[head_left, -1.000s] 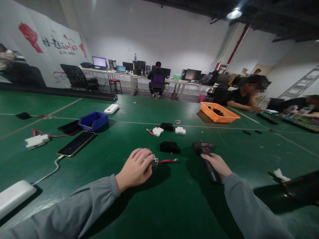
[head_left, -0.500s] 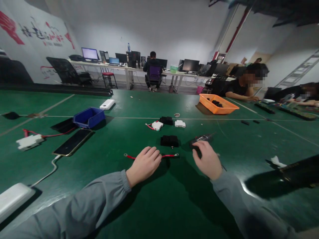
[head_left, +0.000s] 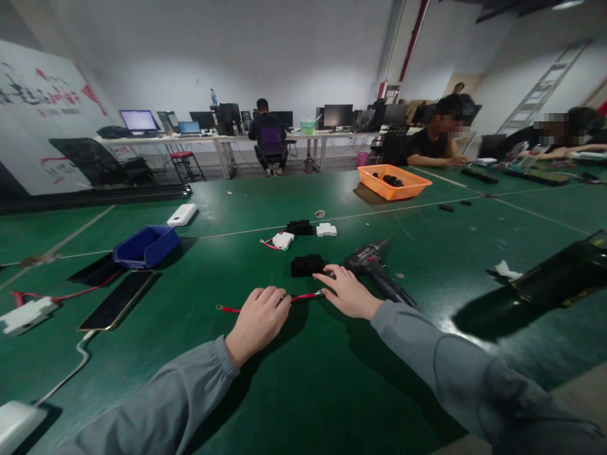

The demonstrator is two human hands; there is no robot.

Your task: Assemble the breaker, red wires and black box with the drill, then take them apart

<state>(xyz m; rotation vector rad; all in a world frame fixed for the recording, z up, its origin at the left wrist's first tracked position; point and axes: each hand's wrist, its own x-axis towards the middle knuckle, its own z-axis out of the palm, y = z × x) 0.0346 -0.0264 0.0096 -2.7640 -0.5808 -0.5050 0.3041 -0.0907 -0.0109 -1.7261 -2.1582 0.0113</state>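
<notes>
Curling round the thin red wire [head_left: 303, 296], my left hand [head_left: 260, 317] likely holds it still; my right hand [head_left: 349, 292], open, looks empty by its silver metal ring [head_left: 319, 292]

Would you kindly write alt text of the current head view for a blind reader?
A person's bare left hand holds red wiring with metal ring ends, its middle hidden, over a green tabletop, while the open right hand is at the wiring's right end. Just beyond lie an oblong black block and a black pistol-shaped power drill.
</notes>
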